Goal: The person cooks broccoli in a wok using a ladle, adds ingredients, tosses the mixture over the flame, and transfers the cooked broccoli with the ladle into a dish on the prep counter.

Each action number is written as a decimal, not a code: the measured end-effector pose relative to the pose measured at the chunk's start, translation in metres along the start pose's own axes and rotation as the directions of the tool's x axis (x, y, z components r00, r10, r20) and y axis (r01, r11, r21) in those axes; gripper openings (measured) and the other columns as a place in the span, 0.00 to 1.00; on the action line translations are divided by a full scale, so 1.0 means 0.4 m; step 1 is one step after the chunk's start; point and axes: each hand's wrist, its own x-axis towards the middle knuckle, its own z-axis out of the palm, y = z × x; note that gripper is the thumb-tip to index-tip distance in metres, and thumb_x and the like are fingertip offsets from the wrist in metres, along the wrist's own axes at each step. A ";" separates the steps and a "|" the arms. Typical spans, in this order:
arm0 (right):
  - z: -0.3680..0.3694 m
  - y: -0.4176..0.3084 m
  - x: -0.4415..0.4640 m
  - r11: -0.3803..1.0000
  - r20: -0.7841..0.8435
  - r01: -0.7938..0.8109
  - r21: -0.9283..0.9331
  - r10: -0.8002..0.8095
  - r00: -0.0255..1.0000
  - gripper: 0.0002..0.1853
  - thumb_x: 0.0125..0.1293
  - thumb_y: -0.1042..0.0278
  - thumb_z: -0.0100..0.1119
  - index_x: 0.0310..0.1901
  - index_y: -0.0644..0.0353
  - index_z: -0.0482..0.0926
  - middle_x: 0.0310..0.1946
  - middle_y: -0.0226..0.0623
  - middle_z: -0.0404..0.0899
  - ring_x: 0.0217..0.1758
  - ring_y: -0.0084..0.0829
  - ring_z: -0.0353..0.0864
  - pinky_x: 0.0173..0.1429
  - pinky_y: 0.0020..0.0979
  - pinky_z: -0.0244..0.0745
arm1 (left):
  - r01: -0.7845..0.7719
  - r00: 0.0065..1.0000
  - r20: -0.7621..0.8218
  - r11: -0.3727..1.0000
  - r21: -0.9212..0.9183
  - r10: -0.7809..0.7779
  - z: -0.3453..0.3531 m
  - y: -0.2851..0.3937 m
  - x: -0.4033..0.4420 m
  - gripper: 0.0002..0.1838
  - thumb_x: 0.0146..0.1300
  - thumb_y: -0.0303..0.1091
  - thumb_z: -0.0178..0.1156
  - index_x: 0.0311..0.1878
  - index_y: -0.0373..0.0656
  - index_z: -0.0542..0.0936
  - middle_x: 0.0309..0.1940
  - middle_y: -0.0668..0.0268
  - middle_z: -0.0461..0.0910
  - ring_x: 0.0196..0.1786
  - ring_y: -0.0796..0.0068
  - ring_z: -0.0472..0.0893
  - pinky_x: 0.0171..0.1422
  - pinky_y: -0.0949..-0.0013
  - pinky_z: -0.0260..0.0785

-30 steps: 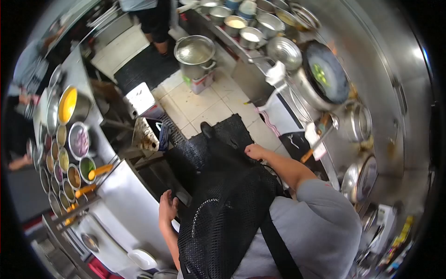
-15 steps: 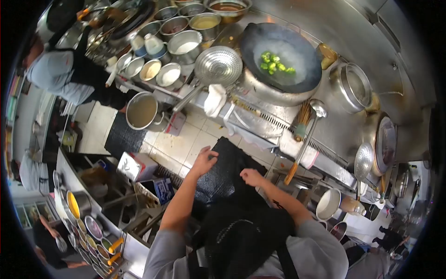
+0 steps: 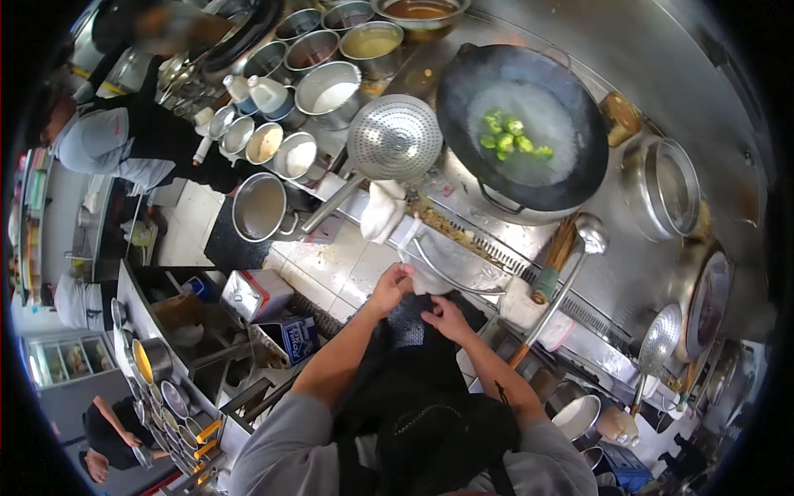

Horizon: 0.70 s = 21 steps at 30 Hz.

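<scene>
My left hand [image 3: 392, 289] is in front of my body, its fingers loosely curled and apart, holding nothing. To its right my right hand [image 3: 447, 317] also holds nothing, its fingers bent but apart. Beyond them, a white cloth [image 3: 383, 212] lies on the stove's front edge. A black wok [image 3: 463, 99] on the stove holds steaming liquid with green vegetable pieces [image 3: 511, 136]. Left of the wok rests a perforated strainer [image 3: 395, 137]. A ladle [image 3: 591, 233] and a bamboo brush [image 3: 554, 269] lie to the right.
Metal pots of ingredients [image 3: 329, 93] stand at the back left. A stockpot [image 3: 260, 207] stands beyond the counter's left end. A co-worker [image 3: 116, 136] is at the far left, another person [image 3: 112, 434] at lower left. A second strainer [image 3: 659, 339] is at right.
The view has swung from the aisle toward the stove, bringing the wok closer. My left hand rose to the front, and both hands are now nearer the stove edge.
</scene>
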 end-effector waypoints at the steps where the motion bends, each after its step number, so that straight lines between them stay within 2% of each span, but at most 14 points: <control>1: 0.014 -0.048 0.034 0.989 -0.168 0.140 -0.057 -0.147 0.975 0.18 0.70 0.60 0.65 0.55 0.64 0.82 0.34 0.38 0.86 0.37 0.28 0.85 0.46 0.31 0.79 | -0.004 1.000 -0.012 1.000 0.003 0.004 -0.003 0.031 -0.009 0.15 0.71 0.26 0.60 0.58 0.40 0.74 0.47 0.60 0.81 0.49 0.67 0.84 0.57 0.60 0.79; 3: 0.008 -0.146 0.076 0.997 -0.071 0.075 -0.012 -0.076 0.995 0.19 0.71 0.58 0.65 0.53 0.64 0.83 0.34 0.37 0.86 0.38 0.29 0.85 0.48 0.31 0.79 | 0.133 0.990 0.023 0.890 -0.435 -0.136 -0.025 0.077 -0.009 0.22 0.71 0.24 0.57 0.66 0.41 0.67 0.48 0.56 0.83 0.46 0.65 0.84 0.55 0.63 0.78; 4: 0.016 -0.185 0.081 1.000 0.021 -0.002 0.024 0.002 1.000 0.19 0.71 0.56 0.65 0.52 0.65 0.83 0.34 0.37 0.86 0.39 0.29 0.85 0.49 0.30 0.78 | 0.142 0.989 0.035 0.856 -0.497 -0.144 -0.049 0.084 -0.004 0.24 0.72 0.24 0.55 0.69 0.41 0.62 0.51 0.53 0.83 0.48 0.60 0.85 0.57 0.58 0.79; 5: 0.038 -0.194 0.056 1.000 0.020 0.010 0.029 -0.010 1.000 0.19 0.71 0.56 0.65 0.52 0.65 0.83 0.34 0.37 0.86 0.39 0.29 0.85 0.49 0.30 0.78 | 0.133 0.990 0.029 0.861 -0.491 -0.136 -0.071 0.065 -0.006 0.24 0.72 0.24 0.55 0.69 0.41 0.62 0.51 0.53 0.83 0.48 0.60 0.85 0.57 0.58 0.79; 7: 0.047 -0.212 0.029 0.983 0.377 0.005 0.185 -0.076 0.923 0.16 0.76 0.57 0.61 0.47 0.64 0.85 0.39 0.38 0.87 0.39 0.31 0.86 0.49 0.32 0.80 | 0.202 0.942 -0.226 0.958 -0.204 -0.247 -0.105 -0.015 0.053 0.26 0.73 0.24 0.54 0.73 0.41 0.64 0.57 0.53 0.82 0.54 0.62 0.84 0.60 0.55 0.78; 10: 0.003 -0.321 0.001 0.460 0.555 -0.430 0.776 -0.177 0.813 0.18 0.82 0.53 0.51 0.56 0.57 0.82 0.47 0.44 0.87 0.43 0.34 0.89 0.48 0.40 0.87 | 0.268 0.952 0.186 0.955 -0.130 -0.242 -0.072 -0.203 0.107 0.29 0.74 0.27 0.55 0.77 0.43 0.66 0.61 0.56 0.81 0.59 0.63 0.82 0.66 0.55 0.74; 11: 0.003 -0.320 0.009 0.473 0.563 -0.429 0.770 -0.187 0.805 0.18 0.82 0.53 0.51 0.56 0.57 0.82 0.47 0.44 0.87 0.43 0.34 0.89 0.48 0.40 0.87 | 0.270 0.939 0.258 0.952 -0.146 -0.227 -0.031 -0.209 0.073 0.28 0.74 0.28 0.55 0.76 0.44 0.66 0.61 0.57 0.81 0.59 0.63 0.82 0.67 0.55 0.74; 13: 0.017 -0.317 0.009 -0.145 0.334 -0.385 0.912 -0.286 0.898 0.27 0.81 0.43 0.48 0.64 0.60 0.76 0.51 0.47 0.86 0.41 0.33 0.88 0.44 0.38 0.87 | 0.253 0.913 0.357 0.961 -0.113 -0.198 0.070 -0.218 0.032 0.27 0.74 0.30 0.55 0.75 0.44 0.68 0.61 0.58 0.81 0.59 0.64 0.82 0.67 0.57 0.73; 15: 0.035 -0.247 0.036 -0.415 0.102 -0.221 0.882 -0.289 0.952 0.36 0.80 0.36 0.42 0.71 0.62 0.68 0.60 0.53 0.82 0.47 0.38 0.89 0.48 0.40 0.88 | 0.200 0.909 0.387 0.977 -0.075 -0.157 0.117 -0.214 0.005 0.25 0.74 0.31 0.54 0.74 0.44 0.69 0.61 0.60 0.81 0.59 0.65 0.82 0.68 0.58 0.73; 16: 0.054 -0.156 0.058 -0.467 0.164 -0.223 0.856 -0.165 0.973 0.35 0.81 0.39 0.43 0.72 0.64 0.66 0.63 0.56 0.79 0.53 0.42 0.88 0.52 0.38 0.88 | 0.184 0.906 0.398 0.981 -0.065 -0.144 0.122 -0.219 -0.014 0.25 0.74 0.32 0.54 0.73 0.45 0.70 0.61 0.60 0.81 0.59 0.65 0.81 0.68 0.59 0.72; 17: 0.103 -0.128 0.060 -0.472 0.174 -0.233 0.850 -0.167 0.971 0.35 0.81 0.39 0.43 0.72 0.64 0.66 0.63 0.56 0.79 0.53 0.42 0.88 0.52 0.38 0.88 | 0.145 0.907 0.406 0.988 -0.057 -0.110 0.123 -0.234 -0.035 0.24 0.74 0.33 0.54 0.72 0.45 0.71 0.61 0.61 0.81 0.59 0.65 0.81 0.68 0.59 0.72; 18: 0.131 -0.104 0.078 -0.179 0.004 0.028 0.983 0.174 0.985 0.34 0.81 0.42 0.45 0.71 0.66 0.67 0.62 0.56 0.79 0.56 0.43 0.87 0.55 0.37 0.86 | 0.094 0.906 0.418 0.994 -0.048 -0.065 0.120 -0.242 -0.052 0.24 0.74 0.34 0.54 0.72 0.45 0.72 0.61 0.62 0.81 0.59 0.66 0.81 0.68 0.60 0.72; 19: 0.140 -0.099 0.093 0.200 -0.270 0.203 0.959 0.420 0.866 0.32 0.81 0.45 0.47 0.69 0.67 0.68 0.62 0.56 0.79 0.59 0.44 0.85 0.58 0.37 0.85 | -0.003 0.905 0.425 1.000 -0.014 0.009 0.108 -0.258 -0.070 0.23 0.74 0.35 0.54 0.71 0.45 0.72 0.61 0.62 0.81 0.59 0.66 0.81 0.68 0.61 0.71; 21: 0.123 -0.183 0.053 0.159 -0.217 0.173 0.972 0.331 0.918 0.28 0.79 0.52 0.53 0.66 0.70 0.72 0.63 0.51 0.77 0.62 0.44 0.83 0.63 0.38 0.80 | -0.195 0.887 0.435 0.980 0.047 0.156 0.083 -0.284 -0.088 0.23 0.75 0.37 0.54 0.70 0.46 0.74 0.62 0.64 0.80 0.59 0.67 0.81 0.69 0.62 0.71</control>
